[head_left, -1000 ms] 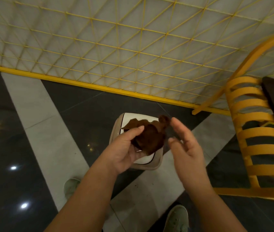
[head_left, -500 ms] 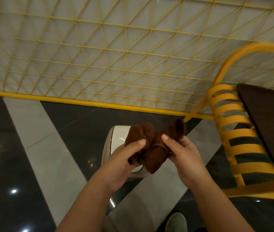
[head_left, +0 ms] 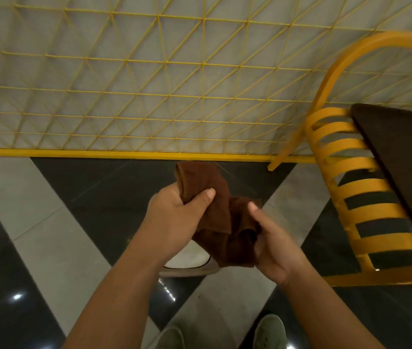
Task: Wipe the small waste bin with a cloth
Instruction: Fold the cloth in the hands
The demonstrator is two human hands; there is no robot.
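Brown cloth (head_left: 215,212); two hands; one bin (head_left: 187,260)

The glossy floor (head_left: 49,222) of dark tiles crossed by pale grey diagonal bands carried everything. On it stood the small white waste bin with a beige rim (head_left: 187,263), mostly hidden, a yellow metal slatted chair (head_left: 346,187) to its right, and two grey-green shoes (head_left: 270,331) at the lower edge.
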